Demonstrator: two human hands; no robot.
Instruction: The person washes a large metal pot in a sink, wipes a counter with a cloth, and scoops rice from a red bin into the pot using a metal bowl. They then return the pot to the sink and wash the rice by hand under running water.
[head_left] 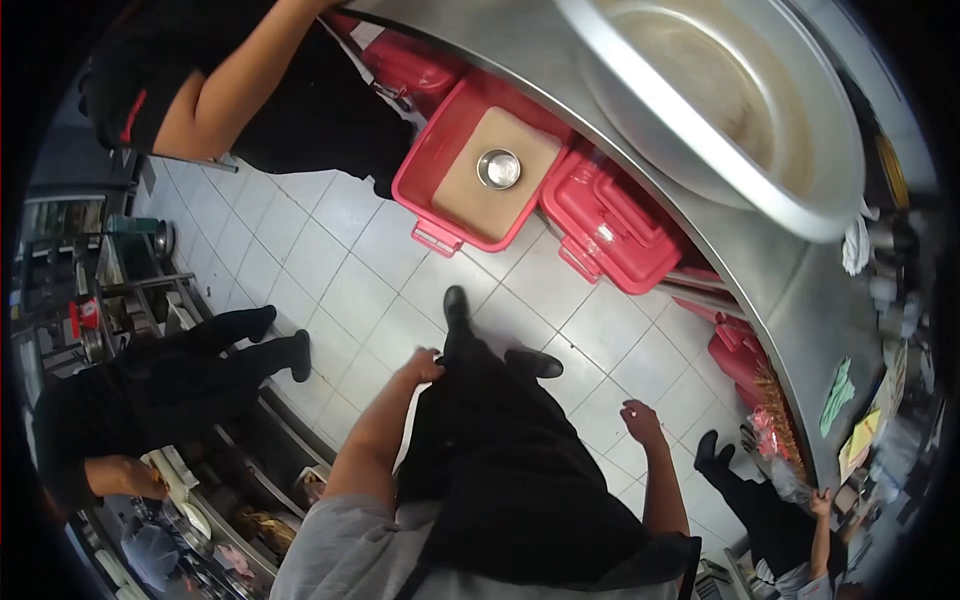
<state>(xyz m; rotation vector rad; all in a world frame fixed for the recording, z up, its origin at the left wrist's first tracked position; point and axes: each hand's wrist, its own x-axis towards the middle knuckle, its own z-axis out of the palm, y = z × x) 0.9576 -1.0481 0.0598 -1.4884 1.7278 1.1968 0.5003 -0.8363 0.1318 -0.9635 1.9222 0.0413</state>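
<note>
Black apron (520, 480) hangs nearest; the left hand (422, 366) rests curled on its edge, while the right hand (640, 420) hangs loosely open and holds nothing. Red bins (560, 190) crowd the floor under the bench (740, 250) edge ahead. Coworkers stand close; a step forward risks tripping on a bin.
</note>
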